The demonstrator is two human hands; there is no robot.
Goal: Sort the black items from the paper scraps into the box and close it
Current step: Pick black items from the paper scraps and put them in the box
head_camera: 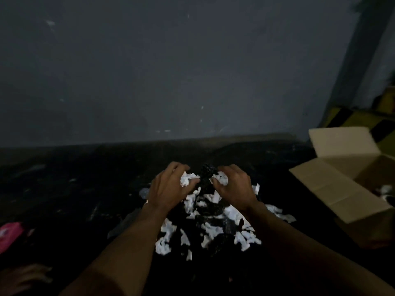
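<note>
both hands, left hand (168,189) and right hand (234,188), grip white paper scraps (205,227) beside the open box (333,186).

The paper scraps (231,212) are bright white, heaped in a mottled black-and-white jumble with glossy black items (206,174) that show a fine speckled sheen. The surface (74,189) beneath is near-black, streaked with faint pale smears. The box (333,189) is plain tan cardboard, its inside a slightly warmer brown. The wall (171,71) is dull blue-grey with a few small whitish flecks. At the left edge lies something hot pink (9,233); at the far right, a covering (350,119) patterned in yellow and black.
</note>
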